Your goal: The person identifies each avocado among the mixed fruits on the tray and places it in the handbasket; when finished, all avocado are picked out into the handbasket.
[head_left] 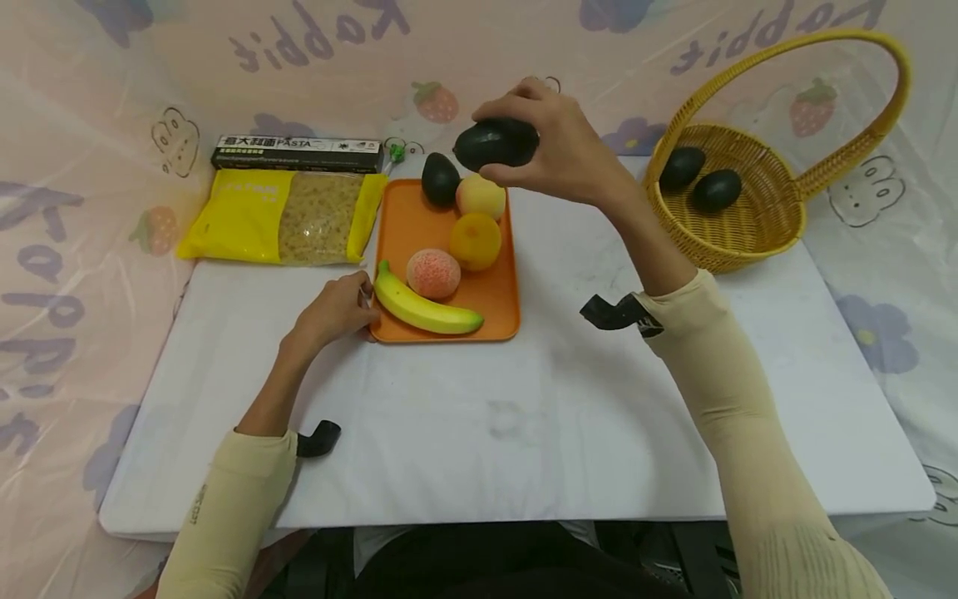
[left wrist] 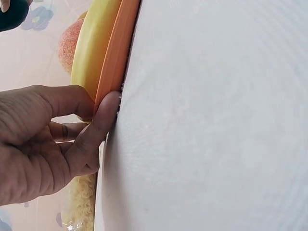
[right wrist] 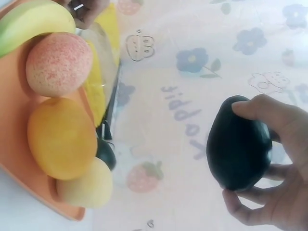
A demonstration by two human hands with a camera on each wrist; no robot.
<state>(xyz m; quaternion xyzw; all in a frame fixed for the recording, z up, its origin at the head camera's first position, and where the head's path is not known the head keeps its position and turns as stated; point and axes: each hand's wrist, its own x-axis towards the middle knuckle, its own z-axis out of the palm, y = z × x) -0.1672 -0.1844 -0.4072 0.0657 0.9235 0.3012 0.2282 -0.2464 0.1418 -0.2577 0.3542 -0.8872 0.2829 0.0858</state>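
Note:
The right hand [head_left: 557, 141] grips a dark avocado [head_left: 497, 142], held in the air above the back right part of an orange tray [head_left: 449, 330]. In the right wrist view, thumb and fingers of the hand [right wrist: 276, 163] curl round the avocado [right wrist: 239, 144]. At the tray's front left corner the left hand [head_left: 333, 311] pinches the rim; the left wrist view shows finger and thumb of that hand [left wrist: 53, 139] on the tray edge [left wrist: 113, 53]. On the tray lie a banana [head_left: 422, 309], a speckled pink fruit [head_left: 434, 274], an orange fruit [head_left: 475, 242], a pale yellow fruit [head_left: 481, 196] and another avocado [head_left: 440, 180].
A yellow wicker basket [head_left: 729, 237] with a tall handle stands at the back right, holding two avocados [head_left: 716, 190]. Left of the tray lies a yellow pasta bag [head_left: 247, 216], with a black pasta box [head_left: 298, 155] behind it. A patterned curtain hangs behind the white table [head_left: 479, 433].

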